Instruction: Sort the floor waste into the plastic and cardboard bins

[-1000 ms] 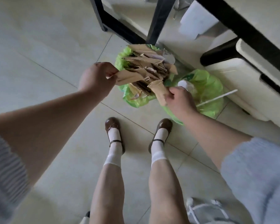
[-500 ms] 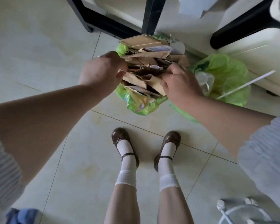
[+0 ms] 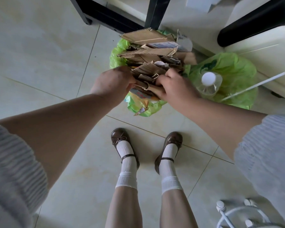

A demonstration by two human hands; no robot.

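Two bins lined with green bags stand on the tiled floor ahead of my feet. The cardboard bin (image 3: 115, 55) on the left overflows with brown cardboard pieces (image 3: 148, 51). My left hand (image 3: 113, 81) and my right hand (image 3: 174, 88) are both closed on a folded cardboard piece (image 3: 146, 74) at the near side of that pile. The plastic bin (image 3: 237, 69) on the right holds a clear bottle with a white cap (image 3: 208, 81) and a long white stick (image 3: 253, 86) leaning over its rim.
Black table legs (image 3: 155, 12) and a black chair base (image 3: 253, 22) stand just behind the bins. A pale cabinet (image 3: 262, 60) runs along the right. A white power strip with cable (image 3: 229, 213) lies at the lower right. My shoes (image 3: 122, 145) stand close to the bins.
Both hands have come together and lower onto the near part of the cardboard pile, pushing the held piece into it. The view has tilted nearer to the bins.
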